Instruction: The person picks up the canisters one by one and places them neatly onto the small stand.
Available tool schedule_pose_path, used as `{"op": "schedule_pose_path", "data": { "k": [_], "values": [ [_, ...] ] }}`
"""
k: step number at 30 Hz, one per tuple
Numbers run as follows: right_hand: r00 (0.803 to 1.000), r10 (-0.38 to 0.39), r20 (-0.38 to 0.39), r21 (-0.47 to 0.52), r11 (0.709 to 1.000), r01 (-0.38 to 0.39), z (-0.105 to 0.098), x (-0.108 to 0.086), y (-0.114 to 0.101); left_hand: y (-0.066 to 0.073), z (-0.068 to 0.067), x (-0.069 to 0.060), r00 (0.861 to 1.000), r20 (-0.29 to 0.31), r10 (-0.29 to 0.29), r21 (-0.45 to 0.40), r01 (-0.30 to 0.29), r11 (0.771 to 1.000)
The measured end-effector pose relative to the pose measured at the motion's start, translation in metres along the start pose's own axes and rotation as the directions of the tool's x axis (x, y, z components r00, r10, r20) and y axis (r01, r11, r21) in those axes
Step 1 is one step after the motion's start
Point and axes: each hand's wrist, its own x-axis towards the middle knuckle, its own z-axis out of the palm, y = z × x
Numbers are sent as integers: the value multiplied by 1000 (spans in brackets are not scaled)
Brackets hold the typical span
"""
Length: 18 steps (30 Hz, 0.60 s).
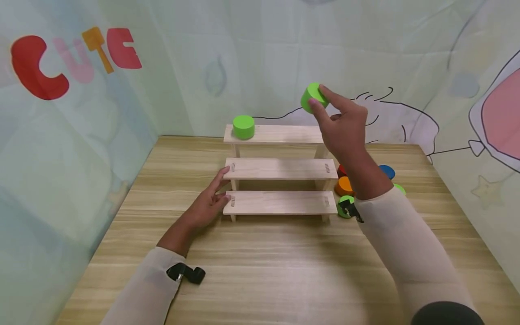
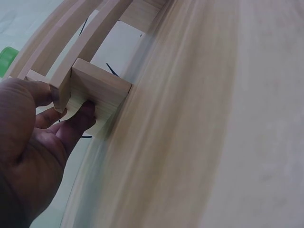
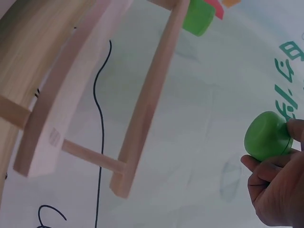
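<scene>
My right hand [image 1: 347,128] pinches a green round block [image 1: 312,97] between thumb and fingers, raised above the right part of the top shelf. In the right wrist view that green block [image 3: 265,137] hangs clear of the wood. A three-tier wooden stand [image 1: 280,168] stands on the table. A second green round block [image 1: 243,127] rests at the left end of its top tier. My left hand [image 1: 206,205] holds the stand's left side, at the lower two tiers. The left wrist view shows its fingers [image 2: 78,121] against a side panel.
Right of the stand lie several round blocks: an orange one [image 1: 344,186], a blue one [image 1: 387,171], a green one [image 1: 345,207] and a red one [image 1: 342,170], partly behind my right arm. A printed cloth [image 1: 195,67] hangs behind and beside the wooden table [image 1: 280,271].
</scene>
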Motion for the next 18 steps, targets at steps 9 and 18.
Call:
{"op": "schedule_pose_path", "data": {
  "k": [9, 18],
  "values": [
    [997, 28, 70, -59, 998, -24, 28, 1, 9, 0, 1, 0, 1000, 0, -3, -5, 3, 1000],
    [989, 56, 135, -116, 992, -40, 54, -4, 19, 0, 0, 1, 1000, 6, 0, -8, 0, 1000]
  ]
}}
